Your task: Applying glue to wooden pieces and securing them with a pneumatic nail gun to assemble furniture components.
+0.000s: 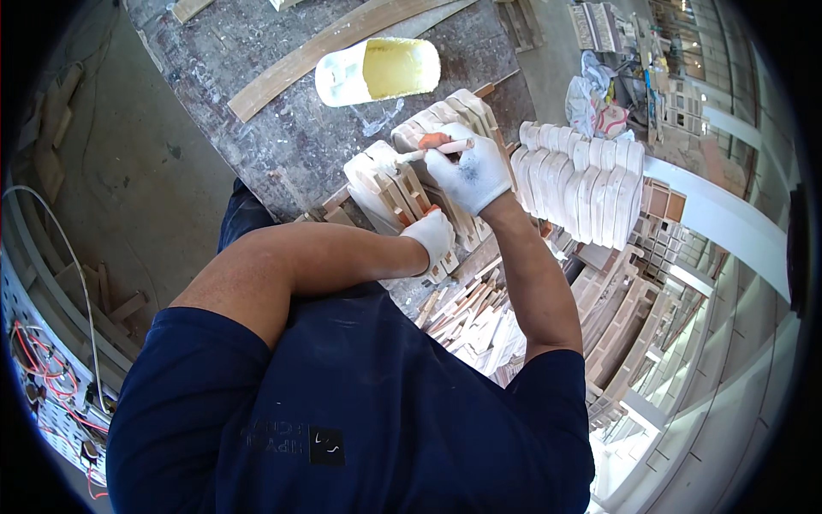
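Note:
A thin brush (414, 157) sits in my right hand (473, 171), which wears a white glove with orange fingertips. Its pale tip touches or hovers just over a stack of light wooden pieces (383, 176) with rounded ends; I cannot tell which. My left hand (431, 236), gloved the same way, grips the near end of that stack, its fingers curled at the edge. Behind and to the right stands another stack of curved wooden pieces (461, 110), partly hidden by my right hand. Farther back on the table, a cut-open white plastic container (341, 77) holds pale yellow paste.
The worn, spattered table (282, 146) carries a long curved wooden strip (300, 73) and a scrap of clear film (381, 118). Many rounded pale wooden parts (582, 184) stand in rows at the right. Loose sticks (475, 321) lie near my right arm. Plastic bags (591, 94) sit beyond.

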Action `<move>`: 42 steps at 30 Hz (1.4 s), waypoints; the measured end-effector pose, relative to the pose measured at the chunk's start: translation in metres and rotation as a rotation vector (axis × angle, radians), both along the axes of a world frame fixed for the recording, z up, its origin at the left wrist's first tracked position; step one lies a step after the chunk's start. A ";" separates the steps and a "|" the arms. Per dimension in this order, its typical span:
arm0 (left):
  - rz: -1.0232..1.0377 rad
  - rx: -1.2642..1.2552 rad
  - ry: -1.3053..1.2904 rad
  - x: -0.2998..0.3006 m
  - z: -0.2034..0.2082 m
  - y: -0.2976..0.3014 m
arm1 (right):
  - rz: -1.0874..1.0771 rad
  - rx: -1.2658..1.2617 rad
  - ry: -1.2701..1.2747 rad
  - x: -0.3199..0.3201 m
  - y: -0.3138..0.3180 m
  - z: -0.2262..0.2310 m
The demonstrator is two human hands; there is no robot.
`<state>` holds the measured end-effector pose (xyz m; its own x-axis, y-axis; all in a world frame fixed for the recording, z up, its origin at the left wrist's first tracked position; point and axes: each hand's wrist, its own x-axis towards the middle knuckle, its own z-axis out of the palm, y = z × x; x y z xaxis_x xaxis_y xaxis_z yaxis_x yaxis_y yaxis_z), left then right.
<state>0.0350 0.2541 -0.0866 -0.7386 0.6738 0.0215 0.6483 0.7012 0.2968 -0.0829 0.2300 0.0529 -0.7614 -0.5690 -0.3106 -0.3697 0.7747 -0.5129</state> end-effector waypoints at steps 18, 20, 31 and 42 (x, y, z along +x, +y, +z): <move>0.015 0.039 -0.166 -0.004 0.007 -0.003 | 0.174 -0.019 0.076 0.030 -0.007 -0.012; 0.014 0.039 -0.168 -0.006 0.009 0.000 | 0.170 -0.064 0.078 0.034 -0.008 -0.012; 0.048 0.037 -0.179 0.007 -0.007 -0.027 | 0.326 -0.166 0.198 0.056 -0.014 -0.022; 0.042 0.023 -0.178 0.011 -0.003 -0.023 | 0.172 0.062 0.187 0.058 -0.032 -0.031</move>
